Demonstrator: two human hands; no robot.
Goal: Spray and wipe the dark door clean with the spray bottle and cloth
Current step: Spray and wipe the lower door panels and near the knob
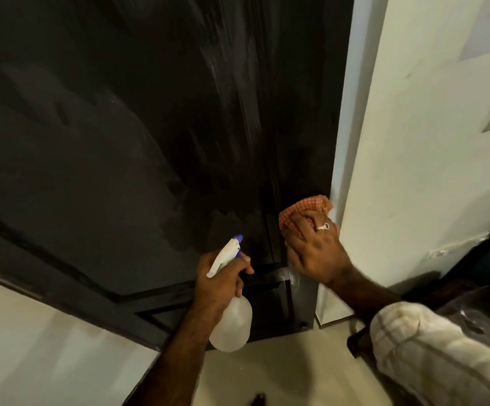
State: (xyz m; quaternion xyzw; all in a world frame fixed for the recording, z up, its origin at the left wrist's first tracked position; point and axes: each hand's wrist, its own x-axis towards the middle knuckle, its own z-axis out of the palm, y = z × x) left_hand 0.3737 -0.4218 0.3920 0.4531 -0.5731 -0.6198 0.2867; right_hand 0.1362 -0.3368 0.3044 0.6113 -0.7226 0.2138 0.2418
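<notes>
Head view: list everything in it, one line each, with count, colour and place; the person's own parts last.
door: one, dark, streaked with wet smears, fills the left and centre
wall: one, pale, right of the door
floor: one, pale, bottom
spray bottle: one, clear with white and blue head, low centre
cloth: one, orange checked, against the door's right edge
ring: one, silver, on the right hand
sleeve: one, pale checked, lower right
left hand: grip round the bottle's neck
right hand: pressing the cloth
</notes>
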